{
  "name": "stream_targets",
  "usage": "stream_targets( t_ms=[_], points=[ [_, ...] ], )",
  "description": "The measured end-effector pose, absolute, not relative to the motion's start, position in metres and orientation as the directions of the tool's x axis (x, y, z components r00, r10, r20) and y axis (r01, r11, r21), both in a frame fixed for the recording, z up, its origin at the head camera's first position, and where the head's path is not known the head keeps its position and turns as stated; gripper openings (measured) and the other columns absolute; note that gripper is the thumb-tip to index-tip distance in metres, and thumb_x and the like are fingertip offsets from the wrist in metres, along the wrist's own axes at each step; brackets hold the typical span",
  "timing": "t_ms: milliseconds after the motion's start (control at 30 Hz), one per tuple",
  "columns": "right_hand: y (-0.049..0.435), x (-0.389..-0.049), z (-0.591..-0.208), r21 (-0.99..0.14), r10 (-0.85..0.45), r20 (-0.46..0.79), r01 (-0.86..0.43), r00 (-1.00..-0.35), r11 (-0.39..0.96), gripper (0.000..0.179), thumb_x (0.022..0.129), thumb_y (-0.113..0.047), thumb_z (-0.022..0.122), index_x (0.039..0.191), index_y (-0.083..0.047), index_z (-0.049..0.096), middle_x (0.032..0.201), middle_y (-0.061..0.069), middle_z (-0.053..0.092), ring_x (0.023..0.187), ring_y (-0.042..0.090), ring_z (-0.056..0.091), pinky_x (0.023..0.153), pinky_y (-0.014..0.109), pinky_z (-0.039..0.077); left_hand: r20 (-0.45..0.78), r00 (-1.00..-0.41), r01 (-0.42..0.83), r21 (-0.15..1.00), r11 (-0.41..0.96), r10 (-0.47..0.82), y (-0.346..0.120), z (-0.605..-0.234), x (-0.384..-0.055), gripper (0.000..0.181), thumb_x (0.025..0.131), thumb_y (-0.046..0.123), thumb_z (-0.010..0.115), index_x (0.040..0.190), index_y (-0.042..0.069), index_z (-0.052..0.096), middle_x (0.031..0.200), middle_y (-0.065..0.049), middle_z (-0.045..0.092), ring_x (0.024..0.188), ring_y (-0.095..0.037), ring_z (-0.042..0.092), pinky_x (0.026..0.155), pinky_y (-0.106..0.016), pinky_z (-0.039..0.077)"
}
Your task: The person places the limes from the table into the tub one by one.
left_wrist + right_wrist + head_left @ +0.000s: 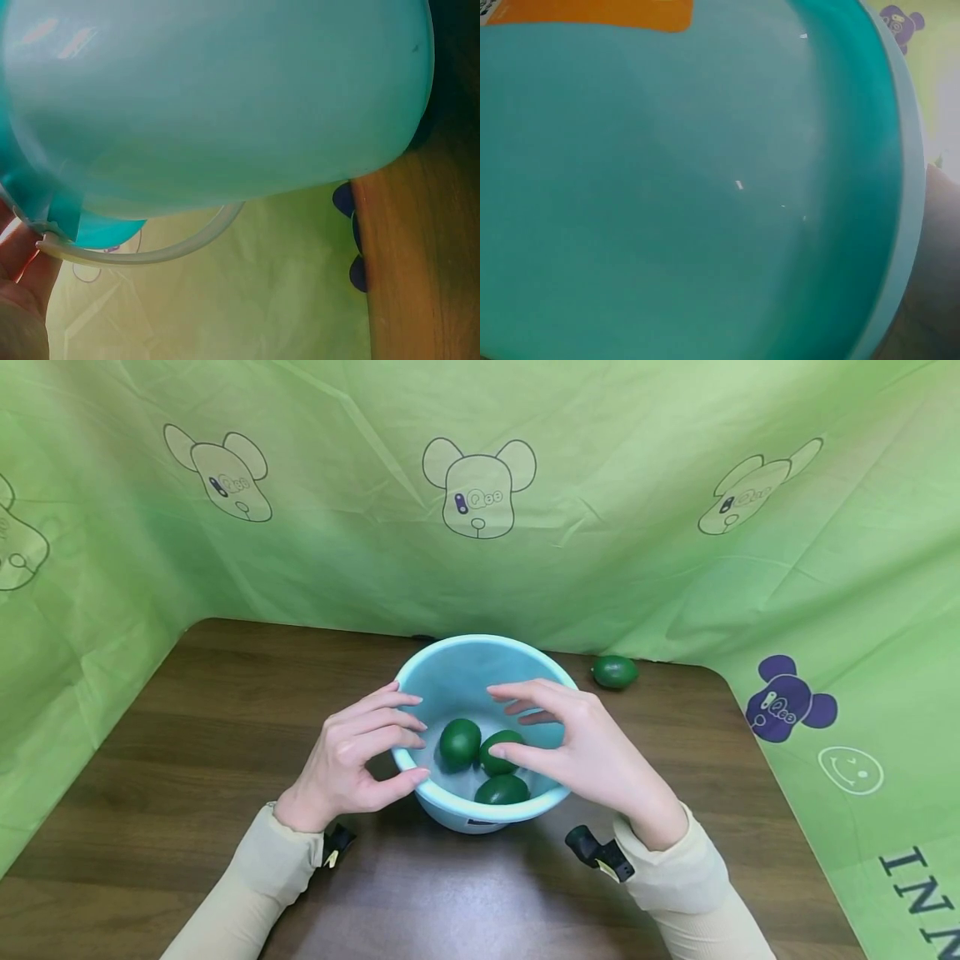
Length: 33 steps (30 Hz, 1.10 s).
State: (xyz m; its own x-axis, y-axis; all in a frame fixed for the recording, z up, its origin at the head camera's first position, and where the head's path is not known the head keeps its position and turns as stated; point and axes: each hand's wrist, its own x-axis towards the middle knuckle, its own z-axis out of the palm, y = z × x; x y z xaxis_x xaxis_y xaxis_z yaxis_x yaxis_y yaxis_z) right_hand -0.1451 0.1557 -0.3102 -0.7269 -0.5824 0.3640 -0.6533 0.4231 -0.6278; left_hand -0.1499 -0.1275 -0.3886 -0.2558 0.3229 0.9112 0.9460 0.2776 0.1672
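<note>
A light blue plastic bucket [480,818] stands on the table, with three dark green limes inside: one at the left [459,743], one beside it [501,753] and one nearer the front wall [502,790]. My left hand [356,752] is at the bucket's left rim, its spread fingers reaching over the edge; firm contact cannot be told. In the left wrist view its fingers [37,277] appear by the rim and pale handle [150,256]. Over the right side of the opening, my right hand [577,735] has loosely bent fingers and holds nothing. Its thumb partly covers one lime.
Another lime [615,672] lies on the brown wooden table [225,760], behind and right of the bucket. A green printed cloth [480,577] hangs around the table's back and sides. An orange label [592,13] shows on the bucket's outer wall.
</note>
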Motion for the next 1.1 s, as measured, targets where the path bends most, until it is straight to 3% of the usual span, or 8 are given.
stream_targets(
  t_ms=[533, 1100],
  points=[
    [0.159, -0.145, -0.311, -0.598, -0.55, 0.374, -0.648, -0.747, 0.473, 0.057, 0.085, -0.03, 0.085, 0.137, -0.024, 0.064, 0.132, -0.014, 0.063, 0.113, 0.011, 0.064, 0.101, 0.034, 0.051, 0.913, -0.253, 0.946, 0.164, 0.281, 0.319, -0.127, -0.389, -0.15, 0.031, 0.093, 0.036, 0.072, 0.081, 0.007, 0.074, 0.089, -0.004, 0.073, 0.098, -0.03, 0.07, 0.104, -0.056, 0.049],
    [0.167, -0.146, -0.307, -0.583, -0.501, 0.44, -0.662, -0.745, 0.472, 0.061, 0.084, -0.024, 0.087, 0.14, -0.021, 0.062, 0.134, -0.01, 0.062, 0.118, 0.013, 0.061, 0.101, 0.038, 0.05, 0.914, -0.25, 0.946, 0.161, 0.28, 0.319, -0.127, -0.39, -0.149, 0.031, 0.093, 0.035, 0.071, 0.08, 0.006, 0.073, 0.089, -0.004, 0.072, 0.098, -0.03, 0.07, 0.103, -0.057, 0.049]
  ],
)
